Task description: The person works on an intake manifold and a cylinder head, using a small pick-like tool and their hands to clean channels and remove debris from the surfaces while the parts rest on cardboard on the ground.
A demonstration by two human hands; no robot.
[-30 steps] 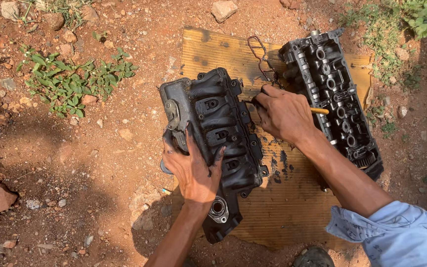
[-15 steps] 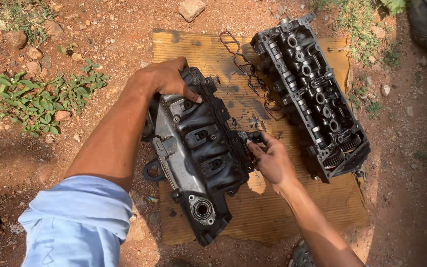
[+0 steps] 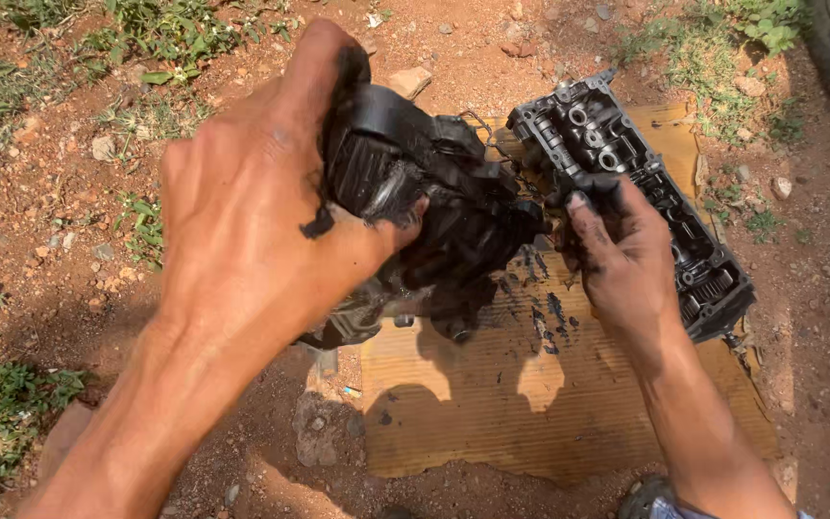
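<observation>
Engine cover [image 3: 434,207], black and greasy, hangs lifted above a sheet of cardboard [image 3: 530,384], its long axis tilted from seven to one o'clock. Nearest the camera, the left hand [image 3: 242,221] clenches its upper end; the right hand [image 3: 617,259] grasps its three o'clock edge. Beyond, at two o'clock, lies a cylinder head [image 3: 636,192] on the dirt.
</observation>
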